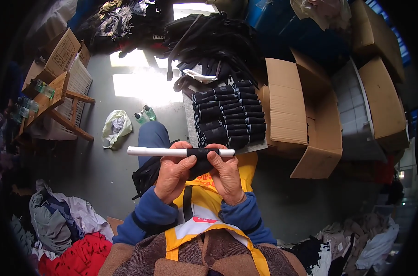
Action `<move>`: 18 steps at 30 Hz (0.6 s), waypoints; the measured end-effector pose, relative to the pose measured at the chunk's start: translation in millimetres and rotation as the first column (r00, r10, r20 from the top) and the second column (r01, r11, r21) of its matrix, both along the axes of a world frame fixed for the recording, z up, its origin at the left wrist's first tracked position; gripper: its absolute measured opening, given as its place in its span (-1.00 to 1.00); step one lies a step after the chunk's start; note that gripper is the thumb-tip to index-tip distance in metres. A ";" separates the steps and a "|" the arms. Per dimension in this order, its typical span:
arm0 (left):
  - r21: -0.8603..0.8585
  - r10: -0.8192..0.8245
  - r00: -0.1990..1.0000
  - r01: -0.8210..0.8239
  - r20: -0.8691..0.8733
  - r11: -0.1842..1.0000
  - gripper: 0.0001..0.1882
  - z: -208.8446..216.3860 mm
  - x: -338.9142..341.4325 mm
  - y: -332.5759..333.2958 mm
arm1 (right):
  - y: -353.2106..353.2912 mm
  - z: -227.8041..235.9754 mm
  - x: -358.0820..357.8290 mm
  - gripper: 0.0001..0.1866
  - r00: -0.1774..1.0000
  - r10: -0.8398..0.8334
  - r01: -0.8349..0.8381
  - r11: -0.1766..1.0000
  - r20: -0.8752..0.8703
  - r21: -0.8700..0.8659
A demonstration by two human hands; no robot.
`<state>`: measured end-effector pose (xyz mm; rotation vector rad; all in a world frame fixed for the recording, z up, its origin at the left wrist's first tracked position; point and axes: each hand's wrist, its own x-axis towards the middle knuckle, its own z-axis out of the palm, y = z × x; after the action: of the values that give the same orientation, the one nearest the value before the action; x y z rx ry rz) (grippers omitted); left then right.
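A long white tube [154,152] lies level across both hands in front of my chest. Wrapped around it, right of its middle, is a black fabric band [200,152], with more dark cloth hanging below. My left hand [172,174] is closed on the tube and the band's left end, thumb on the near side. From the other side my right hand [227,174] closes on the band's right end, its thumb pressed to the cloth. The tube's right tip shows beyond my right fingers. Just ahead, rows of black fabric rolls [229,112] with pale stripes are laid out on a grey surface.
Long black cloth strips [204,39] are heaped behind the rolls. An open cardboard box [285,99] stands at right. On the left are a wooden stool [57,99] with bottles, a plastic bag [116,129] and two green bottles [145,115]. Clothes [75,257] are piled at lower left.
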<state>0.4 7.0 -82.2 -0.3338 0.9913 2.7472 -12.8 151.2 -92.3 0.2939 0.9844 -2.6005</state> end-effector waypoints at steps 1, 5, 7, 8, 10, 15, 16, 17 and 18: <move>0.011 -0.005 1.000 0.005 0.012 1.000 -0.67 3.7 0.3 1.0 | -0.5 0.5 0.5 -0.71 1.000 -0.019 0.019 0.999 -0.018 0.033; 0.021 -0.036 0.998 0.035 0.046 0.999 -0.66 9.5 0.9 -0.7 | -2.1 8.9 1.4 -0.68 0.995 -0.050 0.057 0.994 -0.081 0.089; -0.005 -0.077 0.995 0.077 0.067 0.997 -0.65 7.0 1.7 -3.7 | -2.6 13.1 1.0 -0.67 0.991 -0.044 0.054 0.996 -0.130 0.068; -0.005 -0.076 0.995 0.077 0.067 0.997 -0.65 5.2 1.8 -3.8 | -2.4 11.9 1.1 -0.67 0.991 -0.043 0.053 0.996 -0.130 0.068; -0.038 -0.054 0.998 0.055 0.035 0.998 -0.64 2.9 1.0 -3.2 | -1.2 7.7 1.3 -0.68 0.994 -0.040 0.038 0.999 -0.102 -0.018; 0.033 -0.071 0.995 0.068 0.076 0.997 -0.63 11.6 2.1 1.2 | -2.0 6.2 1.4 -0.66 0.998 -0.042 0.044 0.997 -0.036 0.058; 0.033 -0.070 0.995 0.067 0.076 0.997 -0.63 11.6 2.0 0.8 | -2.9 9.1 1.2 -0.66 0.999 -0.040 0.042 0.997 -0.036 0.058; 0.025 -0.048 0.996 0.046 0.070 0.999 -0.63 11.5 1.7 -0.1 | -3.5 12.1 1.7 -0.66 0.998 -0.043 0.045 0.997 -0.042 0.059; 0.017 -0.025 0.998 0.024 0.064 1.000 -0.63 11.4 1.6 -1.0 | -4.8 16.5 1.9 -0.67 0.998 -0.045 0.048 0.997 -0.047 0.060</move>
<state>2.0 6.0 -70.8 -0.4015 0.9502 2.7028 -10.9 146.3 -75.8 0.2767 1.0871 -2.6330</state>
